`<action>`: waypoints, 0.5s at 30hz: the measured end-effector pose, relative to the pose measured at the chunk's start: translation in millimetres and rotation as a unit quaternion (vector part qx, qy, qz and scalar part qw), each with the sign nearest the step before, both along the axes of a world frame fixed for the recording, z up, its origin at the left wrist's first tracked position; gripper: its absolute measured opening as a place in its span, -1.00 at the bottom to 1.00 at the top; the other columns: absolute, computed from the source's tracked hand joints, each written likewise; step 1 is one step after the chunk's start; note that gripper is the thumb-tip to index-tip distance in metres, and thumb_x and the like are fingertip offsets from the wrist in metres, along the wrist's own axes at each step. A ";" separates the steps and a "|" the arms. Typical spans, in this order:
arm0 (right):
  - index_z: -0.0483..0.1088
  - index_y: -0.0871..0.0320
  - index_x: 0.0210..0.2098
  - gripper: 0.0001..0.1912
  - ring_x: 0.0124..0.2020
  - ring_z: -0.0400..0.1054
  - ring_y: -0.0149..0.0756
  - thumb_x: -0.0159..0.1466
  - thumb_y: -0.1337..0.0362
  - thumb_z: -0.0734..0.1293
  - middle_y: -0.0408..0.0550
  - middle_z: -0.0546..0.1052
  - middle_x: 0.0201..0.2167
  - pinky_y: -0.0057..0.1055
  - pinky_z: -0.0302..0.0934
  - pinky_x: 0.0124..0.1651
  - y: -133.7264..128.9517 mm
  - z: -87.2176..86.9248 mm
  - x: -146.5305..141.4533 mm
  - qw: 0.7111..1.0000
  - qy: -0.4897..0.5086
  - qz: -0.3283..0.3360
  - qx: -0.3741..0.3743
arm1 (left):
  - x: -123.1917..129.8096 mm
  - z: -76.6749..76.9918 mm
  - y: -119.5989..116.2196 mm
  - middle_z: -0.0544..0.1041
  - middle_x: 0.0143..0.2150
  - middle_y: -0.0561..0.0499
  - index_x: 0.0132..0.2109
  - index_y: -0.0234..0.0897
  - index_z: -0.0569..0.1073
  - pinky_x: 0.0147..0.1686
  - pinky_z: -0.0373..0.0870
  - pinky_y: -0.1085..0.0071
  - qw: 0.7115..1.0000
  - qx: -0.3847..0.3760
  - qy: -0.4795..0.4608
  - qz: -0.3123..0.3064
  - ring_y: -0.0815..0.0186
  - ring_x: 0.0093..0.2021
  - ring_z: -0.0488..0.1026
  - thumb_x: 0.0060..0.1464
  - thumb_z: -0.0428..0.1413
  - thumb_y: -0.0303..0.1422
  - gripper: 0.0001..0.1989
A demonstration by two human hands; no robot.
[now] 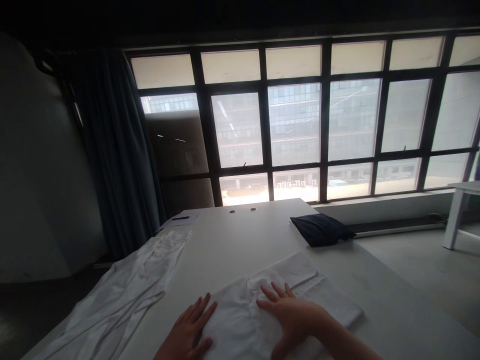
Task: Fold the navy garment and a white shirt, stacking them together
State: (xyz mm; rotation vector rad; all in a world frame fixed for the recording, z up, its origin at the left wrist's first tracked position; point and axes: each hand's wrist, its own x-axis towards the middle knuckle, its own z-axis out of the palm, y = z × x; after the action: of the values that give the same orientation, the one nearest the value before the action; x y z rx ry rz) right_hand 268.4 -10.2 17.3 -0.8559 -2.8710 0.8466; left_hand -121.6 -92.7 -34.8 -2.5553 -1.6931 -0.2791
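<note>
Hands lie open, the left hand (186, 328) and right hand (290, 315) pressing flat on a folded white cloth (236, 320), gripping nothing. Another white garment (120, 295) lies rumpled at lower left on the tabletop (240, 240).

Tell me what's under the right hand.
The right hand lies flat on a folded white cloth. The cloth's lower layers and the part of the table beneath it are covered.

We observe a black-framed window (292, 120) at 12 o'clock admitting daylight, a dark curtain (116, 150) at 11 o'clock, a pale wall (41, 165) at 9 o'clock, and a white side table (457, 210) at 3 o'clock on a grey floor (412, 270).
</note>
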 end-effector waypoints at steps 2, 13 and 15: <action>-0.07 -0.12 0.46 0.23 0.47 -0.45 0.32 -0.05 -0.24 0.53 0.12 -0.18 0.51 0.35 -0.51 0.37 -2.0 10.7 0.8 0.999 0.004 -0.032 0.000 | -2.3 -1.2 2.5 0.22 0.43 0.01 0.41 0.13 0.15 0.25 0.35 0.16 0.998 0.045 -0.031 0.041 0.10 0.35 0.28 0.29 -0.02 0.08 -0.38; 0.01 -0.11 0.44 -0.26 0.48 -0.34 0.21 0.37 -0.20 0.17 0.06 -0.11 0.50 0.30 -0.44 0.40 -41.0 -7.1 -45.9 0.992 0.091 -0.045 0.068 | 17.6 15.8 -4.8 0.34 0.38 0.08 0.33 0.15 0.31 0.24 0.42 0.12 0.992 0.124 -0.022 0.013 0.09 0.35 0.31 0.31 0.04 -0.09 -0.53; 0.00 -0.11 0.44 -0.21 0.47 -0.33 0.27 0.34 -0.23 0.21 0.07 -0.10 0.50 0.35 -0.45 0.39 -39.6 -21.0 -46.2 0.993 0.077 -0.037 0.082 | 32.8 23.4 -10.3 0.29 0.41 0.09 0.36 0.15 0.27 0.28 0.37 0.10 0.993 0.118 -0.011 -0.029 0.08 0.37 0.27 0.30 0.05 -0.08 -0.49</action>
State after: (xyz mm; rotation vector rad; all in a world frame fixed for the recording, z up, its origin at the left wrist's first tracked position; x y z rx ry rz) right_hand 222.3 -49.9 -3.8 -0.8334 -2.7113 0.6289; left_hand -88.8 -103.0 -11.4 -2.4394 -1.4926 -0.4800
